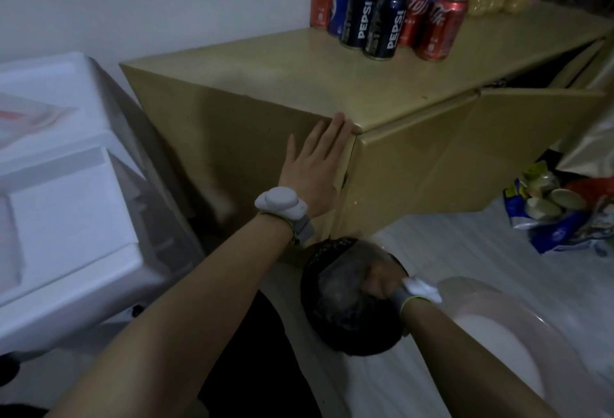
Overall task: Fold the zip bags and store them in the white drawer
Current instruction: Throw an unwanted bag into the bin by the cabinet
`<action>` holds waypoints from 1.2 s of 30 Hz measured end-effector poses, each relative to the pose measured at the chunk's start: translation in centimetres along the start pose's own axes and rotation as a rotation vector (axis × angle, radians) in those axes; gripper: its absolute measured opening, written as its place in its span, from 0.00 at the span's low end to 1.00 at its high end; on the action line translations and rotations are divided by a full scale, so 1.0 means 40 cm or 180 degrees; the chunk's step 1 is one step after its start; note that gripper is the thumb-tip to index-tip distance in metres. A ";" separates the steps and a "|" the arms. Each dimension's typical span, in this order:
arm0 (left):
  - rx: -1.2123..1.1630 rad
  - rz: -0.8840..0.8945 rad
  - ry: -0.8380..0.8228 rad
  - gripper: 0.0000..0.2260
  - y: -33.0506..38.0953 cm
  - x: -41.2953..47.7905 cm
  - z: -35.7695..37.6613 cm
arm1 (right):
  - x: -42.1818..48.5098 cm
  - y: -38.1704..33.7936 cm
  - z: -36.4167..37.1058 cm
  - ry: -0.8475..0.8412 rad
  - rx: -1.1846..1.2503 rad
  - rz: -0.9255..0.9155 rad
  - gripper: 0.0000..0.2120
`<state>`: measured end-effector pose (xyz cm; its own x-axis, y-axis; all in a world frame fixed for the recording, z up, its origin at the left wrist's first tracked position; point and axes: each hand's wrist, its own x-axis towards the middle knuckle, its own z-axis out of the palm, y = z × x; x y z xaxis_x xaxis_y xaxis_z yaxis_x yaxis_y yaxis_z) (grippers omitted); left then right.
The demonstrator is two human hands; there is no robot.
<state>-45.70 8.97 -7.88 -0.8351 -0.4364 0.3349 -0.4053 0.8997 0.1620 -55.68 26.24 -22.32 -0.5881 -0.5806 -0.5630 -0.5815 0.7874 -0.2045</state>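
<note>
One zip bag (33, 115) in white drawer (83, 191); R hand (378, 281) at black basket (332, 248).

"PEPSI" reads on two dark cans (387, 29); the red cans (442, 29) seemingly bear Coca-Cola script.

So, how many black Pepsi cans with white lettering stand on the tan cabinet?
2. Both stand at the front of the can cluster on the tan cabinet: one black Pepsi can on the left, the other beside it. Others may be hidden behind.
</note>
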 end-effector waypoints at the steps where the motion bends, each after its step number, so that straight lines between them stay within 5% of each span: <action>1: 0.0001 0.0004 0.0002 0.45 0.000 0.000 0.002 | 0.000 -0.006 -0.009 0.0021 -0.0010 0.0007 0.17; 9: 0.0107 0.0129 -0.0268 0.41 -0.003 -0.002 -0.024 | -0.031 -0.091 -0.097 0.0313 -0.0142 -0.0133 0.15; 13: 0.0399 0.0180 -0.0543 0.36 -0.053 -0.014 -0.079 | -0.069 -0.193 -0.171 0.0739 0.0052 -0.0676 0.16; 27: 0.1323 -0.1184 -0.0098 0.19 -0.373 -0.242 -0.489 | -0.270 -0.746 -0.359 0.2186 0.0442 -0.2886 0.10; 36: 0.1391 -0.2126 -0.0044 0.24 -0.541 -0.528 -0.627 | -0.393 -1.004 -0.266 0.2130 0.0342 -0.3588 0.14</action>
<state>-9.96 -1.27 4.84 -0.3676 -0.8857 0.2834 -0.9283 0.3677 -0.0551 -29.08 1.54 3.27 0.0063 -0.8909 0.4542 -0.9041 -0.1992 -0.3780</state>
